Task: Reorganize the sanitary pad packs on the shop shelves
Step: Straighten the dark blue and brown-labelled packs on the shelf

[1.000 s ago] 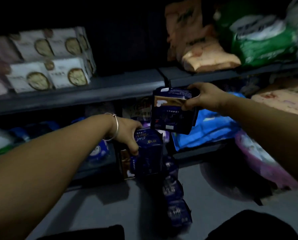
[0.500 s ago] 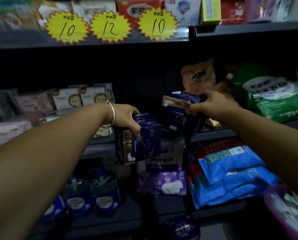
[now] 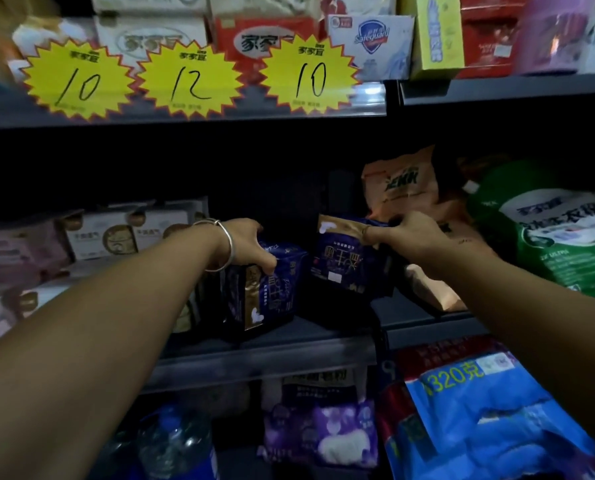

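The left hand (image 3: pixel 251 247) grips the top of a dark blue plastic sanitary pad pack with a gold side panel (image 3: pixel 268 289), fingers curled over its upper edge, and the right hand (image 3: pixel 410 233) pinches the gold top corner of a second dark blue pad pack (image 3: pixel 344 258). Below the left grip the first pack stands upright, long axis vertical, and appears to rest on the grey metal middle shelf (image 3: pixel 272 351). The second pack hangs down and to the left of the right grip, slightly tilted; whether its lower edge touches the shelf cannot be told. The packs are just beside each other, a dark gap between them. I judge the next move turns on lowering the right-hand pack straight down beside the left-hand one, the right hand being nearer that slot
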{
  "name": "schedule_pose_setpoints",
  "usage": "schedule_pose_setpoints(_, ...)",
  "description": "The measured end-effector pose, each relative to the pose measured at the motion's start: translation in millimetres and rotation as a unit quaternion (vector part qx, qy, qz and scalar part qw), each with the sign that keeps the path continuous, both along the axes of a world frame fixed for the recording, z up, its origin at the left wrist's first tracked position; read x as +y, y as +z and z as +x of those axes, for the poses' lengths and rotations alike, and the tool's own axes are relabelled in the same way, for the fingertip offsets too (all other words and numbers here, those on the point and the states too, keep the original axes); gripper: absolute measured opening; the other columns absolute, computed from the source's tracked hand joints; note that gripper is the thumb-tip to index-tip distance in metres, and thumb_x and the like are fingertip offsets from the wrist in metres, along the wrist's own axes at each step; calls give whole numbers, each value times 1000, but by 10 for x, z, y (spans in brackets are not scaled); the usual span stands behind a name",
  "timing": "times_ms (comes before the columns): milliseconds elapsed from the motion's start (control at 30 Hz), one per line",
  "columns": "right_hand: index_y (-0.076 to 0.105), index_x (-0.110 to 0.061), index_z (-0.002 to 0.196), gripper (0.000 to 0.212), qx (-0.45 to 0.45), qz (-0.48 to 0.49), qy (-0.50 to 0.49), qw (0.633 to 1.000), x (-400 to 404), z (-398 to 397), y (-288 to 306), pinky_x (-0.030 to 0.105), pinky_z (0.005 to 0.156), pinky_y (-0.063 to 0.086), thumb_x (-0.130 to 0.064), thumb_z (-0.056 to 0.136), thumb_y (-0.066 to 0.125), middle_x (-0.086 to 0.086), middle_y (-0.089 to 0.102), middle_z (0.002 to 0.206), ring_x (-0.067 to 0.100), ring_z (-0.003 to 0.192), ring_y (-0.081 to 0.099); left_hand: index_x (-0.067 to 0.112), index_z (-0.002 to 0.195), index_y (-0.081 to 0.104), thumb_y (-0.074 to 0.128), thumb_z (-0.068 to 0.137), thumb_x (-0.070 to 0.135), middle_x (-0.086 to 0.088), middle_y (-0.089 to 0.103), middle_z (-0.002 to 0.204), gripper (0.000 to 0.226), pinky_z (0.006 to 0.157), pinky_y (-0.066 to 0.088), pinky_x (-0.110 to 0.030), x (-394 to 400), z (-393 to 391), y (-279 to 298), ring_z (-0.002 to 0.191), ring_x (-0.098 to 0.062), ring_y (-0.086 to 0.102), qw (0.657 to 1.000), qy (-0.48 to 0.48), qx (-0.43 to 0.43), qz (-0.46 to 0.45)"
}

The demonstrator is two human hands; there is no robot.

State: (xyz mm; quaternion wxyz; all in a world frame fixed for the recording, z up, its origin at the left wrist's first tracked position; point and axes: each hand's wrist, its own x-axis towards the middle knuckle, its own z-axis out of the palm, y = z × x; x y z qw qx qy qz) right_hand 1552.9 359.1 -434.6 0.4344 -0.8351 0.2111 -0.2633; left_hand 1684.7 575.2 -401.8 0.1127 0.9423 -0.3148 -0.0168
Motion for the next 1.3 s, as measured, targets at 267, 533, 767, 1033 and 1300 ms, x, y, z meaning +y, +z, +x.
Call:
schedule_pose_setpoints(267,67,-4,84,39,-19,90,-3,996,-266,393,-76,43,71,56,-38,66,75,15,69,88,35,82,67,14,143,31,73,69,40,-2,55,110,90,92,51,-36,-216,362,-152,102,-20,55,997,25,43,62)
schedule_pose_setpoints(533,64,-1,101,38,-76,262,28,962,-206,600,-69,33,60,54,-29,77,69,11,66,82,26,72,64,21,148,22,74,67,55,-3,43,142,102,108,37,-34,-232,449,-141,128,-21,43,986,7,127,107)
schedule_pose_setpoints(767,59,-7,110,38,-114,387,86,911,-36,702,-141,39,66,58,-34,84,61,12,65,99,26,85,65,20,141,38,53,74,68,-1,44,144,84,106,33,-25,-526,264,-126,127,-18,45,987,-68,130,-73)
schedule_pose_setpoints(1033,60,-14,106,27,-44,416,192,888,-133,646,-304,44,85,51,-31,88,48,14,61,104,29,94,60,27,143,28,77,73,33,-3,52,135,86,101,41,-36,-733,270,-164,120,-23,51,896,-65,257,-357)
schedule_pose_setpoints(1300,60,0,103,29,-87,162,122,975,-314,749,-135,15,55,51,0,76,71,9,65,88,7,64,65,36,131,40,83,56,2,-3,42,131,93,84,44,-23,-813,544,-181,119,-18,46,911,-98,81,-392)
